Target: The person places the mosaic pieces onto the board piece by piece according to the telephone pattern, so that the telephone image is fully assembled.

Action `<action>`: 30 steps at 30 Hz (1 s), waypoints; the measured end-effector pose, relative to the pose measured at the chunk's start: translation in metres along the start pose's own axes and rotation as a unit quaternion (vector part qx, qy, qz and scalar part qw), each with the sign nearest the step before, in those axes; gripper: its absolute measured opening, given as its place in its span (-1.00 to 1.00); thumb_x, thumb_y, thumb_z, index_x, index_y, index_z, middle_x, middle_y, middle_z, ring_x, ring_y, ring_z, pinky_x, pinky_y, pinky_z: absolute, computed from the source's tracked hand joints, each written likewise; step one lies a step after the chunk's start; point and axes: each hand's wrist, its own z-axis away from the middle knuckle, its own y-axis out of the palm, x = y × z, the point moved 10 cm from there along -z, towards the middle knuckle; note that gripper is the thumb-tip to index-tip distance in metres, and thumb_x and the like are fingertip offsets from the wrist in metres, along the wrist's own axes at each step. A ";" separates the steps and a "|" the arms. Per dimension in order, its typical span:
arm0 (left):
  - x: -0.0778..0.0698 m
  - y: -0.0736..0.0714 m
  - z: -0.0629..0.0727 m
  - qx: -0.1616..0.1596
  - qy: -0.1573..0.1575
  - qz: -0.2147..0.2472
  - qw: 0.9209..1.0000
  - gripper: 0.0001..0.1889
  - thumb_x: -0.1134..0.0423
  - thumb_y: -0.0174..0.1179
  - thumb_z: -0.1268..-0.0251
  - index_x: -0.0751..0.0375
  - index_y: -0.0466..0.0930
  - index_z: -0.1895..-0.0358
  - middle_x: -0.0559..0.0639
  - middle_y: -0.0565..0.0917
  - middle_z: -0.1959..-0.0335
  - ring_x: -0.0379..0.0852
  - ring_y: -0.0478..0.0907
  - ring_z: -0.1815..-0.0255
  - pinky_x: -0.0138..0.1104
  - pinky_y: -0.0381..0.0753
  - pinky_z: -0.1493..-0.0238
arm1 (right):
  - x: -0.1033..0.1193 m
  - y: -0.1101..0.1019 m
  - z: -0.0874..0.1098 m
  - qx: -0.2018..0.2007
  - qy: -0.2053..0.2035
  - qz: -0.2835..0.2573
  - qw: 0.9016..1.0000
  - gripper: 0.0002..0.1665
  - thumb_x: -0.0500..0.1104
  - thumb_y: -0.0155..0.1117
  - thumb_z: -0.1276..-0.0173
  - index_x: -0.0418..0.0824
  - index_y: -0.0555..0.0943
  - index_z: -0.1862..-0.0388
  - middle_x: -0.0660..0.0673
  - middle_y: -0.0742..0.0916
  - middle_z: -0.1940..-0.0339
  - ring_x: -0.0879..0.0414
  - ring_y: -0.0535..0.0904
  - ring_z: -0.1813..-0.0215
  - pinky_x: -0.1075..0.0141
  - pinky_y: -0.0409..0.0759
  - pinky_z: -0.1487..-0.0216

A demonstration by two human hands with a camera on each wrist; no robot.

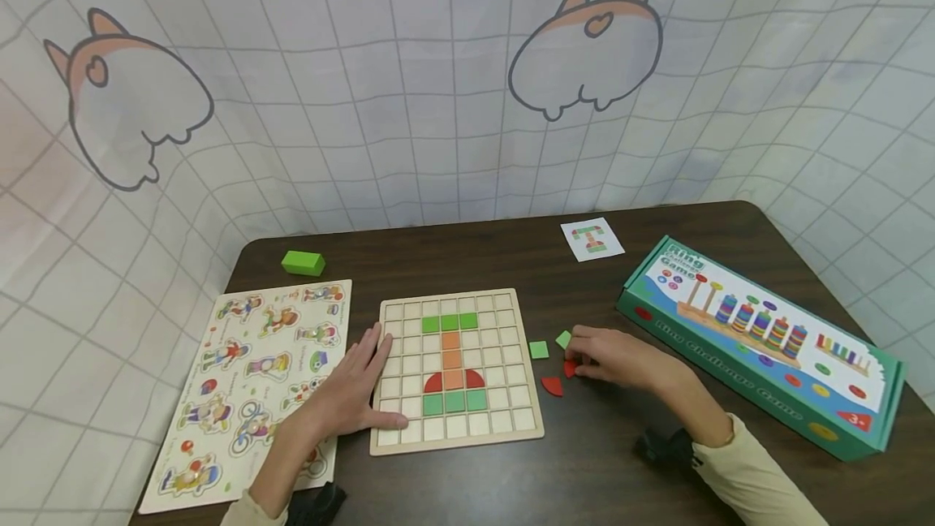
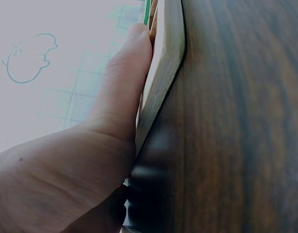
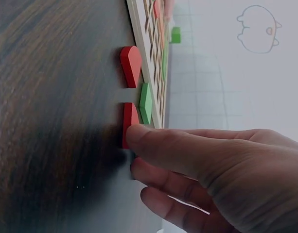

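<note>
A wooden grid board [image 1: 485, 430] lies on the table with green, orange and red pieces set in its cells. My left hand [image 1: 351, 392] rests on the board's left edge, fingers spread and thumb over the lower left corner. To the right of the board, my right hand [image 1: 613, 355] pinches a red quarter-circle piece [image 3: 127, 121], its thumb on the near side and the other fingers curled behind. Another red quarter-circle piece [image 1: 552, 385] and a green square [image 1: 538, 350] lie nearby. A second green piece [image 1: 563, 339] sits right at the right fingertips, partly hidden.
At the left lies a picture puzzle board [image 1: 241, 347], with a green block [image 1: 303, 263] behind it. A small pattern card [image 1: 592, 239] lies at the back. The Ring Challenge Game box [image 1: 760, 347] takes up the right side of the dark table [image 1: 453, 493].
</note>
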 end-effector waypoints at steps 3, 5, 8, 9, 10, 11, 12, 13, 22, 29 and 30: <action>0.000 0.001 0.000 0.001 0.001 0.002 1.000 0.32 -0.45 0.32 0.15 0.31 -0.12 -0.55 0.30 -0.16 -0.59 0.26 -0.14 -0.60 0.10 0.05 -0.53 | 0.001 0.001 0.000 0.001 -0.002 0.004 1.000 -0.88 -0.20 0.39 -0.25 -0.12 0.62 0.26 0.04 0.55 0.31 0.32 0.40 0.36 0.48 0.48 0.36; 0.000 0.001 0.000 0.001 0.002 0.001 1.000 0.32 -0.45 0.32 0.15 0.31 -0.12 -0.55 0.30 -0.16 -0.59 0.26 -0.14 -0.60 0.10 0.06 -0.53 | 0.002 0.001 0.001 0.000 -0.007 0.005 1.000 -0.87 -0.21 0.39 -0.25 -0.12 0.61 0.25 0.03 0.55 0.29 0.31 0.41 0.35 0.47 0.49 0.35; 0.000 0.001 -0.001 0.000 0.003 0.000 1.000 0.32 -0.46 0.32 0.15 0.31 -0.11 -0.55 0.30 -0.16 -0.59 0.25 -0.13 -0.60 0.10 0.06 -0.53 | 0.003 0.000 0.001 -0.004 -0.013 0.001 1.000 -0.86 -0.22 0.39 -0.25 -0.12 0.61 0.23 0.02 0.56 0.27 0.28 0.44 0.34 0.45 0.51 0.33; 0.000 0.001 -0.001 -0.001 0.003 -0.001 1.000 0.32 -0.46 0.32 0.15 0.31 -0.11 -0.55 0.30 -0.16 -0.59 0.25 -0.13 -0.60 0.10 0.06 -0.53 | 0.003 0.000 0.002 -0.005 -0.016 0.000 1.000 -0.85 -0.22 0.39 -0.25 -0.11 0.61 0.22 0.02 0.57 0.26 0.28 0.45 0.33 0.45 0.52 0.32; 0.000 0.001 -0.001 -0.001 0.003 -0.002 1.000 0.32 -0.46 0.32 0.15 0.31 -0.11 -0.55 0.29 -0.16 -0.59 0.25 -0.13 -0.60 0.10 0.06 -0.53 | 0.004 0.000 0.002 -0.007 -0.018 0.000 1.000 -0.85 -0.22 0.39 -0.25 -0.11 0.62 0.21 0.02 0.57 0.26 0.27 0.46 0.33 0.44 0.53 0.31; 0.000 0.001 -0.001 -0.001 0.004 -0.003 1.000 0.32 -0.46 0.32 0.15 0.31 -0.11 -0.55 0.29 -0.16 -0.59 0.25 -0.13 -0.60 0.10 0.06 -0.53 | 0.004 0.000 0.002 -0.008 -0.021 0.000 1.000 -0.84 -0.22 0.38 -0.25 -0.12 0.63 0.19 0.02 0.58 0.25 0.27 0.47 0.32 0.44 0.54 0.30; 0.000 0.001 -0.001 -0.001 0.003 -0.002 1.000 0.32 -0.46 0.32 0.15 0.31 -0.11 -0.55 0.29 -0.16 -0.59 0.25 -0.14 -0.60 0.10 0.05 -0.54 | 0.005 0.000 0.002 -0.010 -0.023 0.001 1.000 -0.83 -0.22 0.38 -0.25 -0.12 0.63 0.18 0.01 0.58 0.24 0.26 0.48 0.32 0.43 0.55 0.29; 0.000 0.001 -0.001 -0.001 0.003 -0.002 1.000 0.32 -0.46 0.32 0.15 0.31 -0.11 -0.55 0.29 -0.17 -0.59 0.25 -0.14 -0.60 0.10 0.05 -0.54 | 0.005 0.000 0.002 -0.012 -0.026 0.002 1.000 -0.83 -0.22 0.38 -0.26 -0.11 0.64 0.16 0.01 0.59 0.23 0.26 0.49 0.31 0.42 0.56 0.29; 0.000 0.001 -0.001 0.001 0.000 -0.001 1.000 0.32 -0.46 0.32 0.15 0.31 -0.12 -0.55 0.29 -0.17 -0.60 0.25 -0.14 -0.60 0.10 0.04 -0.54 | 0.007 -0.001 0.001 -0.020 -0.032 0.016 0.999 -0.84 -0.23 0.38 -0.25 -0.09 0.63 0.19 0.03 0.57 0.23 0.27 0.45 0.30 0.42 0.55 0.29; 0.001 0.002 -0.001 0.003 -0.003 -0.002 1.000 0.32 -0.46 0.32 0.15 0.30 -0.12 -0.55 0.28 -0.16 -0.60 0.24 -0.15 -0.61 0.10 0.04 -0.54 | 0.008 0.001 -0.001 -0.017 -0.027 0.011 0.999 -0.85 -0.25 0.40 -0.23 -0.09 0.58 0.31 0.05 0.55 0.30 0.29 0.41 0.32 0.43 0.51 0.30; 0.001 0.001 -0.001 0.003 -0.004 -0.002 1.000 0.32 -0.46 0.32 0.16 0.30 -0.12 -0.55 0.28 -0.16 -0.60 0.24 -0.15 -0.61 0.10 0.03 -0.54 | 0.008 0.002 -0.001 -0.017 -0.025 0.010 0.999 -0.85 -0.24 0.40 -0.23 -0.10 0.58 0.29 0.05 0.56 0.30 0.28 0.41 0.31 0.42 0.52 0.29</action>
